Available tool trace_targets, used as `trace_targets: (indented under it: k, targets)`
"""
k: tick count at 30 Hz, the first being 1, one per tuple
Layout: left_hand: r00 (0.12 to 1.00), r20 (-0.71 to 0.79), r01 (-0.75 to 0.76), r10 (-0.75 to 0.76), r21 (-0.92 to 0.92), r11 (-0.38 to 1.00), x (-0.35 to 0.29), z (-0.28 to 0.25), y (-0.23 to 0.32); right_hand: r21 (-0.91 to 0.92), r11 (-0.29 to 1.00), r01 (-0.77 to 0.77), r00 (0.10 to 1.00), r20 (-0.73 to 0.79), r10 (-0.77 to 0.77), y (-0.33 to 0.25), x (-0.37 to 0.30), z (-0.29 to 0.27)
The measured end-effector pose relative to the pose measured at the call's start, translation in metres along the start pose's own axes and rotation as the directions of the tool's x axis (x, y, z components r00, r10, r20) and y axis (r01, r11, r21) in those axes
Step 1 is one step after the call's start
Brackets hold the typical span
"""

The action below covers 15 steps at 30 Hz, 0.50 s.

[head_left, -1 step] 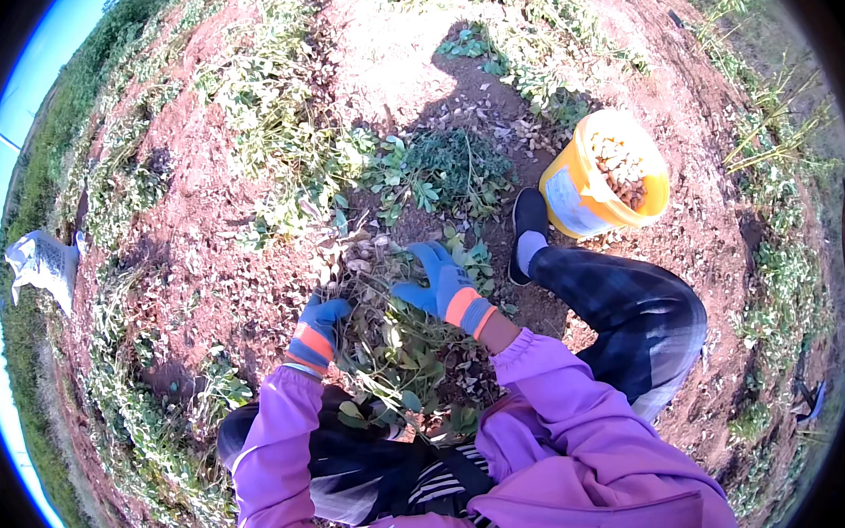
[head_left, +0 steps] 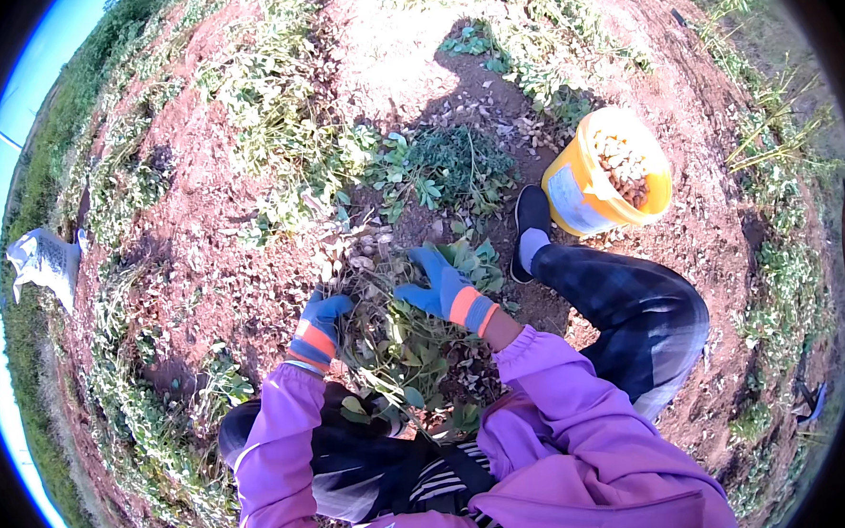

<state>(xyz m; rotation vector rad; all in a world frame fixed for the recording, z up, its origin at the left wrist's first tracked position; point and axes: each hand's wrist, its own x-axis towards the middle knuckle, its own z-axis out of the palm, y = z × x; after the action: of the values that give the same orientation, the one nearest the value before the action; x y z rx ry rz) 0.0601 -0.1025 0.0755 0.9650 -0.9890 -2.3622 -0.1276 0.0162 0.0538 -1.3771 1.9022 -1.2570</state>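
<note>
A: Watching this from my desk, lol. How's my grip on that leafy clump (head_left: 415, 346)?

B: From my end it's between both hands. My right hand (head_left: 436, 287) has thumb and fingers spread wide at its edge. My left hand (head_left: 324, 317) is half hidden, so I can't tell if it's closed on anything.

A: Tips?

B: I'd steady the clump with the left and work the right gently near the pale pods (head_left: 363, 261), so none scatter. Yellow bucket (head_left: 587, 167) of pods sits just beside my right shoe (head_left: 531, 208).
</note>
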Motion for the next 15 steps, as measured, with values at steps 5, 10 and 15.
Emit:
trace_targets:
  k: [5,10,15]
  targets:
    - [1.000,0.023,0.018,-0.018,-0.023,1.000,-0.013,0.011,0.001,0.395,0.882,-0.258,0.921,0.377,0.100,-0.022,-0.023,0.033]
    - [0.994,0.113,0.004,0.001,-0.043,0.999,-0.003,0.008,-0.013,-0.117,0.993,0.031,0.982,0.189,-0.008,-0.025,-0.037,0.045]
    - [0.997,0.045,-0.059,0.057,0.054,0.997,-0.004,0.012,-0.019,-0.204,0.978,0.031,0.974,0.228,0.017,-0.050,-0.039,0.036]
